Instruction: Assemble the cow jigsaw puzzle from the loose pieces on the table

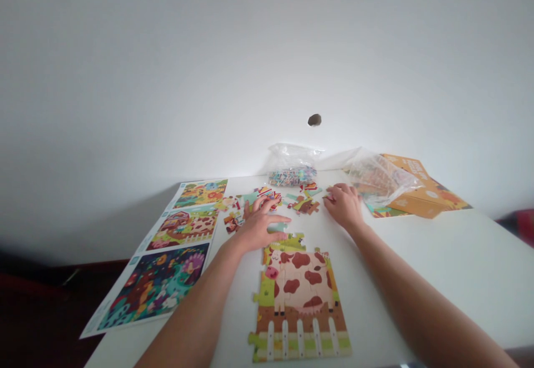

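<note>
A partly joined jigsaw puzzle (302, 307) lies near the table's front, with a spotted cow above a white fence. My left hand (261, 226) is just beyond its upper left corner, fingers spread over loose puzzle pieces (234, 221). Some pieces are hidden beneath that hand. My right hand (344, 204) rests farther right, its fingers curled and pinched at a small dark puzzle piece (329, 197), mostly covered by the fingertips. Between the hands lie more loose pieces, among them a brown one (307, 205).
At left lies a printed sheet (144, 259) with three pictures, the middle one including a cow. A clear bag of puzzle pieces (292, 176) stands against the wall. An empty-looking plastic bag (379, 178) partly covers an orange package (421, 201) at back right.
</note>
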### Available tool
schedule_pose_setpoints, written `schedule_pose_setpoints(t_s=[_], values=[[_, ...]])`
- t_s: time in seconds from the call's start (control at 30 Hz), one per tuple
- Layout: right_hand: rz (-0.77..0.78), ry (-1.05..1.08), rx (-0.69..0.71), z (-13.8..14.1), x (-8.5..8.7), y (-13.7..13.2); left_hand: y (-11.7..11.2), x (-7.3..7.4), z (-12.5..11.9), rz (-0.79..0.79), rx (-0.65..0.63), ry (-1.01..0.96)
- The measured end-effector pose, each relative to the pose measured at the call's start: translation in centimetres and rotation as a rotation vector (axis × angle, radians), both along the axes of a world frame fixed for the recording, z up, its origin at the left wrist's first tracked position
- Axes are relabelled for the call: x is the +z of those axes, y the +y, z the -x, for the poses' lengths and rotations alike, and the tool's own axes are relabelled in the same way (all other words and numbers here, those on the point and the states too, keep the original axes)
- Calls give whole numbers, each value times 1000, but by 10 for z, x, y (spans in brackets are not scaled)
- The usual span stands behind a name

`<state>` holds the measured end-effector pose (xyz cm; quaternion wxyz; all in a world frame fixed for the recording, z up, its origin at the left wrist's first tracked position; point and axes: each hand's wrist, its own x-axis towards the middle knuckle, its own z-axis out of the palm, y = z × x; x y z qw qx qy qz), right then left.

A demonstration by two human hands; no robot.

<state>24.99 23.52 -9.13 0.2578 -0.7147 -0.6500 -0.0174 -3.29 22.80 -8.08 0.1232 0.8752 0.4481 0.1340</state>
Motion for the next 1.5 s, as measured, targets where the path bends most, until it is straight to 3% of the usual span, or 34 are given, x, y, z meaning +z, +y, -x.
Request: schedule_pose_setpoints(t_s=[0.1,0.17,0.47,0.73,0.93,1.03,1.23,1.33,1.5], values=[[108,-129,322,16,-2,-4,0,0,0,-9,-7,4],[163,-175,389,24,-2,-6,0,-1,0,-18,-7,12],[4,-65,165,14,0,-2,0,-2,0,-24,2,14],[85,-14,73,-3,-13,13,-1,0,-1,-4,4,10],[-160,98,-70,-2,-8,10,0,-1,0,-4,3,11],[-212,137,-135,-4,-8,11,0,-1,0,-5,6,11],[-286,200,-82,-6,-7,12,-1,0,0,-5,5,-5],[-239,179,-93,-4,-6,10,-1,0,0,-2,5,-12],[19,43,-160,-4,-9,8,0,-1,1,2,7,-1]])
